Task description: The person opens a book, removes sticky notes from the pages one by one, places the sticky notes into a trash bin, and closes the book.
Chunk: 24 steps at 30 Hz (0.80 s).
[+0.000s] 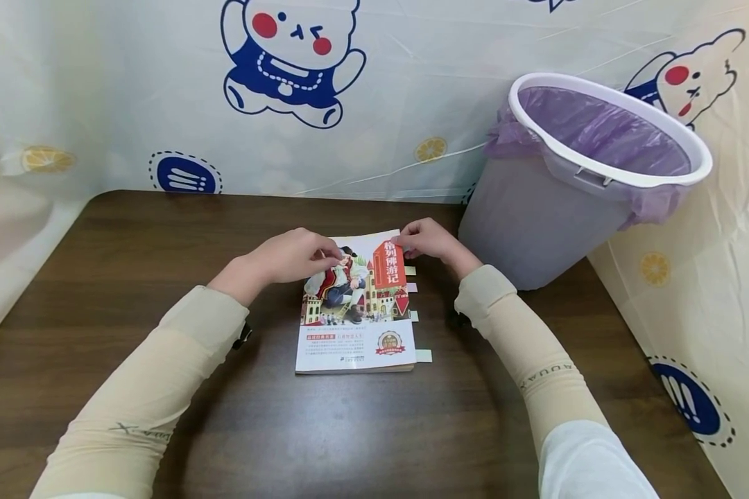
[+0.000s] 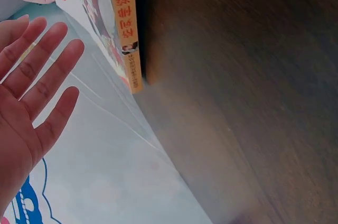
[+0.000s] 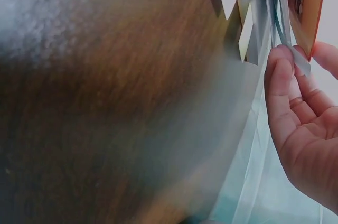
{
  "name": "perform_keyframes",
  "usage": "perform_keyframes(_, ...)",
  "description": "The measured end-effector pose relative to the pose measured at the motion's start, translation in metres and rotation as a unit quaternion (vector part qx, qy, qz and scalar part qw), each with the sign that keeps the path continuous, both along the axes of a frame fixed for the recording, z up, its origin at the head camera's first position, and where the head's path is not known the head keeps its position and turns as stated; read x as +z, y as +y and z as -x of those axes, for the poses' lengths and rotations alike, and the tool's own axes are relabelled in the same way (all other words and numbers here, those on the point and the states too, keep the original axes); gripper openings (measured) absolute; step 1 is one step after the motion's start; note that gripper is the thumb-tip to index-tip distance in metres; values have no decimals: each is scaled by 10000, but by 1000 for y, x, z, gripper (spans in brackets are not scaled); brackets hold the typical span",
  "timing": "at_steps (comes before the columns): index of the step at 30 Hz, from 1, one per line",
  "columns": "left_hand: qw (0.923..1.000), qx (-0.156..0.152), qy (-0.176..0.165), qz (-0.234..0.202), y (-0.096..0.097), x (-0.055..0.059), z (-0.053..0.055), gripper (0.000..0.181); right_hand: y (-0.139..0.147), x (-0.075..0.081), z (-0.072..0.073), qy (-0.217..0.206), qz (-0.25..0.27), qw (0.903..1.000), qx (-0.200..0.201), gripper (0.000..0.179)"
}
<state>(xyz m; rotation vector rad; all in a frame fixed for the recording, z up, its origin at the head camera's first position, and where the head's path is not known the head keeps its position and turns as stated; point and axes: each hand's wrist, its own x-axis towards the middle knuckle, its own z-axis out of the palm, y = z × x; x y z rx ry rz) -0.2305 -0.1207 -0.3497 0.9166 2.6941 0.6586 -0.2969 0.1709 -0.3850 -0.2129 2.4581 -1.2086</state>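
Observation:
A paperback book (image 1: 356,346) with a colourful illustrated cover lies on the dark wooden table, several sticky tabs (image 1: 423,355) poking out of its right side. My right hand (image 1: 433,239) grips its top right corner; in the right wrist view the fingers (image 3: 280,76) are at the page edges, where the leaves stand slightly apart near an orange sheet (image 3: 306,7). Over the upper left of the cover is my left hand (image 1: 290,256), holding nothing. Its fingers (image 2: 53,76) look extended and spread in the left wrist view, apart from the orange spine (image 2: 125,28).
Behind and to the right stands a tilted-looking grey bin (image 1: 537,208) with a purple liner and white rim, close to my right forearm. A printed cloth (image 1: 399,104) hangs along the table's back and right edges. Bare wood (image 1: 324,443) lies in front of the book.

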Motion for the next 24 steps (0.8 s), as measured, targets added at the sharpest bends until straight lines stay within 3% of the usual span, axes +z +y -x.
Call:
perform_keyframes(7,9998,-183,64,-5,9,3,-4,24,-3,7,-5,106,297,9994,-104,26)
perform_keyframes(24,9930,-750,824,-394,34,11,-15,23,-17,28,-18,356,944,9942,-377,22)
